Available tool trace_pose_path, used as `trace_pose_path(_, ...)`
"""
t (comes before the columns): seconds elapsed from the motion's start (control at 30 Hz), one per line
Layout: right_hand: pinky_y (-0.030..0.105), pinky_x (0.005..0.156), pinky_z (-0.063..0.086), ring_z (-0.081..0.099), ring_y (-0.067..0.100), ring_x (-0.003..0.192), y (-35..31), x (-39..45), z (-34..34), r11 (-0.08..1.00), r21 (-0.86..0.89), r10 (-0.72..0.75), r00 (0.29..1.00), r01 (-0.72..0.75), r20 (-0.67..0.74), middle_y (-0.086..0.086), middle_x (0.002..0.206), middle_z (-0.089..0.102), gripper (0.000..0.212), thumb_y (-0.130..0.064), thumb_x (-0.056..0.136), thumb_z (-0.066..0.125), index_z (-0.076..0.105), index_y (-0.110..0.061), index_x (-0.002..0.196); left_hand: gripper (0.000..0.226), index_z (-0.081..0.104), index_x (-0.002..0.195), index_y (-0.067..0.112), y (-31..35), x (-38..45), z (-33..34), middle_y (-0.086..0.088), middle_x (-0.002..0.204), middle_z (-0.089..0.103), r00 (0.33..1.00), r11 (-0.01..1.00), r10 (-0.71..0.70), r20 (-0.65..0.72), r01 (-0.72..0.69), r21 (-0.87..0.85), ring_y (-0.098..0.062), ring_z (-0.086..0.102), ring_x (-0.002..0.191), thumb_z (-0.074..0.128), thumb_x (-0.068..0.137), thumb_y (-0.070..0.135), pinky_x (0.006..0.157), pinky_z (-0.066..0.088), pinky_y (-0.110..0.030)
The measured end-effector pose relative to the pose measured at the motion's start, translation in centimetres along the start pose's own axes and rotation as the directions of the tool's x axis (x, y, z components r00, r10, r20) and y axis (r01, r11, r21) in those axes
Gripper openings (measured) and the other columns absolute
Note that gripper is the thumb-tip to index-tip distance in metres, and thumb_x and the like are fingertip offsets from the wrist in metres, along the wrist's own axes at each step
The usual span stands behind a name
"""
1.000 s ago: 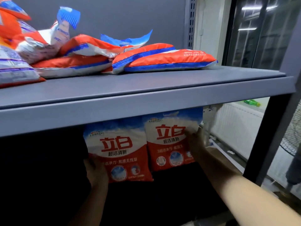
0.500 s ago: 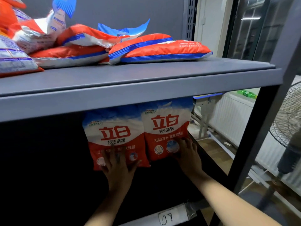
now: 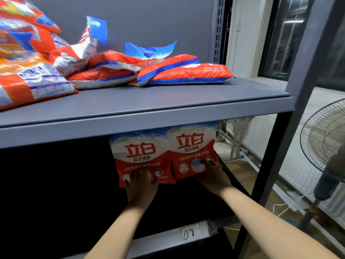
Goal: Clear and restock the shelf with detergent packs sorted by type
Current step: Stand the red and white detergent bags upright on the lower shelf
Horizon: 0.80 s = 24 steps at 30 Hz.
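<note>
**Two packs stood upright on the lower shelf, both hands pressing them back**

I take the shelf label marked "08" as my landmark. Above it and a little to the left stands the left detergent pack, upright with its printed face toward me; directly above the label stands the right detergent pack, the same red-white-and-blue type, its edge touching the first. I read this pairing as the sorting at work: like beside like, faces outward.

My left hand lies flat on the lower part of the left pack, fingers straight and spread, pressing rather than gripping. My right hand does likewise on the right pack, fingers extended against its front. I judge the flat palms are there to push the soft bags back and keep them standing, since such pouches slump easily.

Well above the label, the upper shelf carries a loose pile of packs lying flat and overlapping, with larger orange-toned ones at its left end. These look unsorted, so much of the restocking seems still ahead. Right of the label, beyond the shelf post, stands a fan.
</note>
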State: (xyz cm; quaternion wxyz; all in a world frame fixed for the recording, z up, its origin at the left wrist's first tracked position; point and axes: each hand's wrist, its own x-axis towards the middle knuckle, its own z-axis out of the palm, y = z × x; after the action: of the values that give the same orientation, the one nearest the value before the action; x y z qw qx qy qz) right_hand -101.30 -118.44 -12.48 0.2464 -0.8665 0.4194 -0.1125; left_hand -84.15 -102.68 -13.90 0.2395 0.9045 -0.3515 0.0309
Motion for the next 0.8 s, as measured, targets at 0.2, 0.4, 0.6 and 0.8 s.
trace_pose_path(0.2, 0.041, 0.108, 0.037, 0.035, 0.027, 0.136, -1.7, -5.0, -4.2, 0.995, -0.083, -0.058, 0.998, 0.056, -0.022, 0.001, 0.151, 0.034, 0.063, -0.043, 0.086, 0.058, 0.034, -0.031, 0.143, 0.051, 0.035, 0.142, 0.028, 4.0, -4.8, -6.3, 0.001, 0.148, 0.036, 0.99, 0.986, -0.058, 0.125, 0.036, 0.166, -0.023, 0.033, 0.137, 0.036, 0.096, 0.05, 0.115, 0.021, -0.043)
trace_pose_path(0.4, 0.038, 0.093, 0.047, 0.054, 0.026, 0.114, -4.3, -11.0, -9.4, 0.964, -0.221, -0.166, 0.983, 0.147, -0.073, 0.006, 0.128, 0.056, 0.05, -0.05, 0.089, 0.051, 0.049, -0.02, 0.129, 0.027, 0.056, 0.097, 0.021, 7.7, -10.4, -12.2, -0.002, 0.11, 0.064, 0.999, 0.993, 0.04, 0.009, -0.041, 0.114, -0.022, 0.058, 0.104, 0.042, 0.093, 0.044, 0.092, 0.038, -0.034)
trace_pose_path(0.6, 0.032, 0.087, 0.049, 0.057, 0.015, 0.109, -7.5, -15.1, -14.0, 0.945, -0.151, -0.318, 0.925, 0.291, -0.208, -0.008, 0.116, 0.063, 0.034, -0.055, 0.088, 0.051, 0.062, -0.031, 0.111, 0.03, 0.059, 0.078, 0.023, 9.7, -12.4, -18.2, 0.007, 0.088, 0.065, 0.943, 0.979, 0.204, -0.263, -0.189, 0.082, -0.015, 0.06, 0.088, 0.044, 0.09, 0.047, 0.076, 0.041, -0.03)
trace_pose_path(0.8, 0.032, 0.073, 0.052, 0.064, 0.015, 0.082, -11.8, -16.0, -18.1, 0.935, -0.057, -0.345, 0.855, 0.351, -0.387, -0.009, 0.077, 0.069, 0.034, -0.054, 0.086, 0.053, 0.067, -0.026, 0.076, 0.032, 0.063, 0.072, 0.015, 11.6, -10.0, -24.3, -0.001, 0.079, 0.066, 0.855, 0.973, 0.208, -0.475, -0.231, 0.011, -0.023, 0.059, 0.083, 0.051, 0.088, 0.04, 0.068, 0.039, -0.031)
